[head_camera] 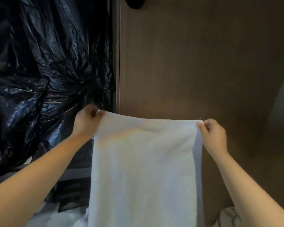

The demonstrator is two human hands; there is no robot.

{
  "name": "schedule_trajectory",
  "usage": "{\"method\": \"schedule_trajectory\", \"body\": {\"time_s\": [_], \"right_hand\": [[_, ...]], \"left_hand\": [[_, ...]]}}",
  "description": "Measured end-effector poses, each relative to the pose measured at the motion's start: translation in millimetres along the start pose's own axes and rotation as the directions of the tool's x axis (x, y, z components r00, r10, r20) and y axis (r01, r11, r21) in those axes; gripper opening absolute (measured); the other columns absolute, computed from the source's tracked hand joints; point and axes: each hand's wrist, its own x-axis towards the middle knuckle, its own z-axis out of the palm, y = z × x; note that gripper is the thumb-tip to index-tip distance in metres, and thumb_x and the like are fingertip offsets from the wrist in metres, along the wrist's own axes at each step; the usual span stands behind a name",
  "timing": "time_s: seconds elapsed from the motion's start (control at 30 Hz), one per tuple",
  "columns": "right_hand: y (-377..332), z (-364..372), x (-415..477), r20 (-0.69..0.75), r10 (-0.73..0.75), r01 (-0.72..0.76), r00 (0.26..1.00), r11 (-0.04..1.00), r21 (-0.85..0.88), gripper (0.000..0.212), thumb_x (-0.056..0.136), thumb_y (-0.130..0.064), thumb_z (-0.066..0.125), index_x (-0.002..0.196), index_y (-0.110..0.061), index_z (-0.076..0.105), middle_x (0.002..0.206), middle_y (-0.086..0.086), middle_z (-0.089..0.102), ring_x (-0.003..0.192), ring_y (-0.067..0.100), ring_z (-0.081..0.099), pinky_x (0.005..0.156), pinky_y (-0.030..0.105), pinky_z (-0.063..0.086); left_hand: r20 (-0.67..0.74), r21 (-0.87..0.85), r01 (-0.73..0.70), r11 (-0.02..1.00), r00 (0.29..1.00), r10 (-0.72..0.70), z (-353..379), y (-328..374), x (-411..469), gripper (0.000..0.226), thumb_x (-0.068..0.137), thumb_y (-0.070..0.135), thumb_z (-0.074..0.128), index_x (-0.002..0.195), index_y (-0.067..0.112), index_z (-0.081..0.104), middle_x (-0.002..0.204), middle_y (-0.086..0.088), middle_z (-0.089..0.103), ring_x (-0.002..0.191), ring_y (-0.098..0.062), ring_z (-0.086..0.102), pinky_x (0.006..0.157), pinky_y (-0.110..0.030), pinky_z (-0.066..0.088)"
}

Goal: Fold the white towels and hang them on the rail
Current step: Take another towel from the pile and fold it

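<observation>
A white towel (143, 169) hangs straight down in front of me, held up by its two top corners. My left hand (87, 122) pinches the top left corner. My right hand (214, 136) pinches the top right corner. The top edge sags slightly between the hands. The towel's lower end runs out of the bottom of the view. No rail is in sight.
Bulging black plastic bags (44, 63) fill the left side. A dark brown wooden panel (195, 59) stands straight ahead, with a dark knob (134, 3) at its top. More white cloth (56, 217) lies at the bottom left, and a patterned fabric (228, 217) at the bottom right.
</observation>
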Motion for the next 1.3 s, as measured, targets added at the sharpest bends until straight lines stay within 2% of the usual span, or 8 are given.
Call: {"method": "schedule_trajectory", "body": {"time_s": [0.2,0.33,0.43,0.57,0.67,0.83,1.17,1.3], "right_hand": [[-4.6,1.2,-31.7,0.038,0.023,-0.028,0.999,0.989,0.147,0.022,0.094,-0.030,0.063,0.079,-0.013,0.059,0.068,-0.002,0.056,0.059,0.009,0.051,0.048,0.011,0.034],[-21.9,-0.1,-45.2,0.015,0.084,-0.084,0.996,0.943,0.323,0.030,0.092,-0.032,0.064,0.072,-0.011,0.059,0.062,-0.002,0.055,0.055,0.009,0.050,0.048,0.013,0.037],[-41.2,-1.1,-53.2,0.019,0.163,-0.150,0.986,0.849,0.507,0.035,0.093,-0.034,0.063,0.070,-0.008,0.057,0.054,-0.007,0.051,0.049,0.005,0.048,0.043,0.011,0.038],[-72.7,-2.6,-69.3,0.099,0.199,-0.213,0.975,0.706,0.675,0.035,0.094,-0.034,0.061,0.066,-0.013,0.056,0.055,-0.005,0.052,0.047,0.006,0.047,0.043,0.014,0.041],[-89.0,0.8,-88.1,0.186,0.141,-0.233,0.973,0.627,0.744,0.031,0.093,-0.030,0.063,0.074,-0.006,0.059,0.057,0.002,0.055,0.045,0.009,0.046,0.042,0.019,0.041],[-95.6,16.2,-124.2,0.297,0.048,-0.260,0.954,0.629,0.733,0.026,0.091,-0.023,0.068,0.079,-0.002,0.058,0.064,0.017,0.060,0.048,0.019,0.052,0.043,0.024,0.046],[-97.3,18.5,-159.8,0.508,-0.084,-0.321,0.857,0.684,0.655,0.032,0.076,-0.036,0.071,0.083,-0.007,0.061,0.067,0.011,0.063,0.055,0.023,0.061,0.052,0.022,0.053],[-102.7,9.9,-161.4,0.529,-0.134,-0.338,0.838,0.633,0.696,0.030,0.075,-0.030,0.073,0.093,-0.010,0.061,0.069,0.008,0.066,0.054,0.019,0.064,0.050,0.024,0.052]], "left_hand": [[0.007,-0.067,0.039,0.997,0.999,-0.038,5.6,10.7,-23.5,0.018,0.095,0.032,0.057,0.082,0.019,0.056,0.071,0.003,0.057,0.062,-0.006,0.051,0.053,-0.019,0.034],[0.095,-0.288,0.115,0.951,0.991,-0.091,1.1,28.9,-45.3,0.015,0.094,0.032,0.059,0.083,0.022,0.059,0.070,0.000,0.063,0.058,-0.010,0.062,0.051,-0.017,0.049],[0.157,-0.452,0.207,0.868,0.976,-0.151,-0.9,45.6,-59.5,0.013,0.094,0.029,0.060,0.088,0.018,0.063,0.070,0.001,0.067,0.059,-0.005,0.066,0.053,-0.016,0.052],[0.279,-0.584,0.357,0.729,0.932,-0.233,-0.2,65.1,-77.0,0.014,0.093,0.027,0.060,0.092,0.013,0.064,0.079,-0.005,0.073,0.071,-0.017,0.071,0.065,-0.028,0.059],[0.341,-0.606,0.388,0.694,0.915,-0.214,4.2,74.0,-96.2,0.017,0.093,0.024,0.060,0.090,0.008,0.063,0.074,-0.007,0.072,0.060,-0.013,0.066,0.056,-0.021,0.052],[0.403,-0.552,0.424,0.718,0.889,-0.216,9.5,72.8,-130.2,0.015,0.093,0.022,0.060,0.093,0.008,0.065,0.080,-0.007,0.073,0.064,-0.012,0.068,0.062,-0.024,0.054],[0.454,-0.541,0.422,0.728,0.875,-0.170,-3.9,64.3,-169.7,0.013,0.091,0.025,0.061,0.096,0.018,0.070,0.087,0.005,0.074,0.082,-0.011,0.072,0.073,-0.019,0.058],[0.468,-0.588,0.397,0.704,0.878,-0.104,-11.3,64.4,-175.2,0.018,0.088,0.029,0.061,0.098,0.018,0.072,0.089,0.002,0.075,0.083,-0.015,0.072,0.076,-0.024,0.058]]}}
